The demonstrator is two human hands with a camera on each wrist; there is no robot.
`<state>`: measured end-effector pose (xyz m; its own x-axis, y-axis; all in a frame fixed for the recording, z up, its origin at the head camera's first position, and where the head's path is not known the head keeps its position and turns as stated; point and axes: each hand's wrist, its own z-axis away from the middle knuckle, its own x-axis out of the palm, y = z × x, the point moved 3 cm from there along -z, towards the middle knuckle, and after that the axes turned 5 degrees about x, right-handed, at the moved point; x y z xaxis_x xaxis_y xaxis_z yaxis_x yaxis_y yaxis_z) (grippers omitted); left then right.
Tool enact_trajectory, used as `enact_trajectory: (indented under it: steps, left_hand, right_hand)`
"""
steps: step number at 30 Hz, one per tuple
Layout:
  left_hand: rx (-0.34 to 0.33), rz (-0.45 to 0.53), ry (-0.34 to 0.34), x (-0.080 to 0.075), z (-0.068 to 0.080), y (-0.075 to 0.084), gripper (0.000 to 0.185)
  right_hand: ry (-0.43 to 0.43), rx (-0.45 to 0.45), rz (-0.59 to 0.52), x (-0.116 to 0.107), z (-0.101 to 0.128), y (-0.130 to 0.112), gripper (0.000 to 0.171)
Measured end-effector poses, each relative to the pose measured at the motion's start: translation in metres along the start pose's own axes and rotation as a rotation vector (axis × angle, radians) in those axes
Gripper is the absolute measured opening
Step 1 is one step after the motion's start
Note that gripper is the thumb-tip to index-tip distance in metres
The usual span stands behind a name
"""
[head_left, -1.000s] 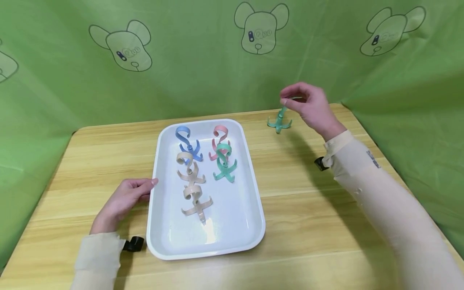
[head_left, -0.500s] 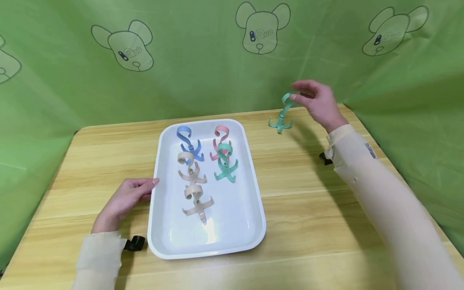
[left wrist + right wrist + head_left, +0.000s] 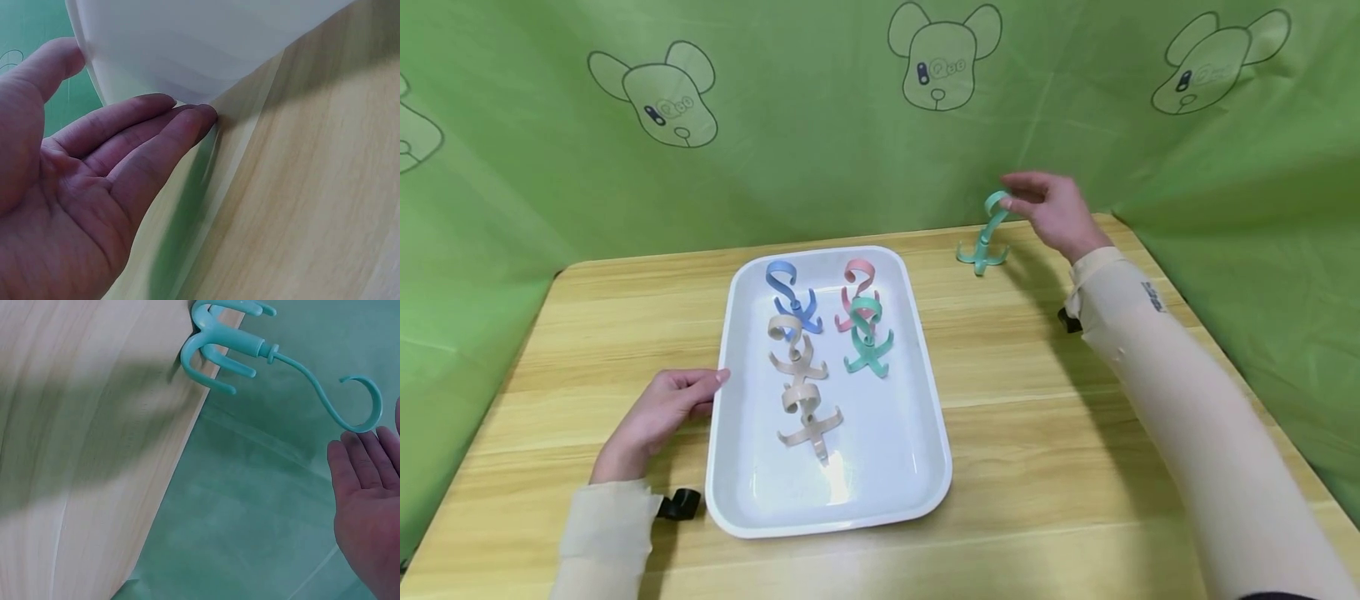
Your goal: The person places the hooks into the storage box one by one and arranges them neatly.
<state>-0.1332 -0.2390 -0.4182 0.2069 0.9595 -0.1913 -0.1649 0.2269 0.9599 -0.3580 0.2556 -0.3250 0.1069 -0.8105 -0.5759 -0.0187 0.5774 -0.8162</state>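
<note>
A teal four-pronged hook (image 3: 984,237) stands upright on its prongs near the table's far right edge. My right hand (image 3: 1045,208) is beside it, and straight fingers touch the hook's top curl (image 3: 365,419) without wrapping it. In the right wrist view the palm (image 3: 369,512) faces the hook (image 3: 250,347). My left hand (image 3: 658,412) lies flat on the table with its fingertips (image 3: 187,119) against the left rim of a white tray (image 3: 917,467). The tray holds a blue hook (image 3: 792,296), a pink hook (image 3: 854,290), a teal hook (image 3: 867,340) and two beige hooks (image 3: 792,350) (image 3: 807,417).
The wooden table (image 3: 1060,433) is enclosed on three sides by a green curtain (image 3: 820,150) printed with bear heads. The standing teal hook is close to the table's back edge. Bare wood lies right and left of the tray.
My right hand drew back to the right and its fingers straightened, going from pinching the teal hook's curl to only touching it. The hook now stands on the table. My left hand stayed put.
</note>
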Motion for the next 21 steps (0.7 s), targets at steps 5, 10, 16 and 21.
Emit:
enact_trajectory:
  steps: [5,10,16,21]
  left_hand:
    - [0.006,0.002,-0.007,0.0,0.0001,-0.0009,0.05]
    - [0.001,0.009,-0.005,0.0,-0.0015,-0.0034,0.052]
    - [-0.005,0.005,-0.002,-0.0001,-0.002,-0.0034,0.052]
    - [-0.013,0.013,-0.002,-0.0008,-0.0008,-0.0022,0.053]
  right_hand:
    - [-0.008,0.008,0.007,0.0028,-0.004,0.0026,0.053]
    - [0.016,0.012,0.02,0.0027,-0.0044,0.0043,0.045]
    - [0.045,0.004,0.009,0.0033,-0.0038,0.0061,0.036]
    - [0.059,-0.021,0.0,0.0045,-0.0042,0.0063,0.03]
